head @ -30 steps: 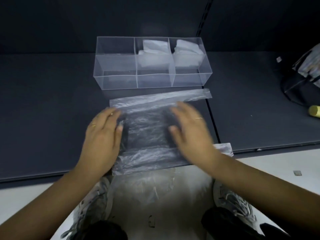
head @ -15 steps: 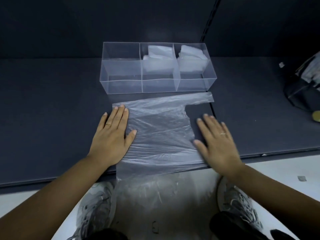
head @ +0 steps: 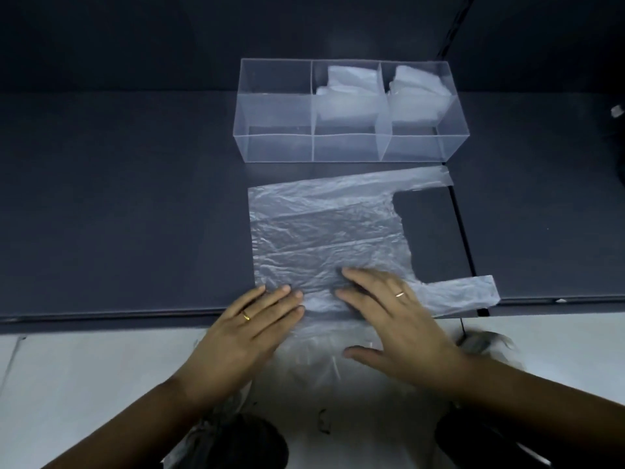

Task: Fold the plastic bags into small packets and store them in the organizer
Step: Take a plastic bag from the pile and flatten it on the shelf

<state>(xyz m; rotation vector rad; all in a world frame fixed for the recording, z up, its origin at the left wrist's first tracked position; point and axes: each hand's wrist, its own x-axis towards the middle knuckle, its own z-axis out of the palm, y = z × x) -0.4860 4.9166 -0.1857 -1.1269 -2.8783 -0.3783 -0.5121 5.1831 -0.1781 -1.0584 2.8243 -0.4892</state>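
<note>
A clear plastic bag (head: 324,228) lies flat on the dark shelf, its two handles pointing right. My left hand (head: 247,330) rests flat with fingers spread at the bag's near left edge. My right hand (head: 395,316) lies flat on the bag's near edge, fingers apart. Neither hand grips anything. Behind the bag stands the clear three-part organizer (head: 277,147). Its left part holds nothing; white folded packets (head: 348,96) fill the middle part and more packets (head: 419,96) fill the right one.
The dark shelf (head: 118,198) ends in a front edge just under my hands. More clear plastic (head: 324,363) lies on the pale floor below. A dark bag shows at the far right edge (head: 620,157). Dark shoes sit at the bottom.
Both hands slid from the bag's left and right sides toward me and together, onto its near edge. The bag now lies smoothed, with both handles spread out to the right.
</note>
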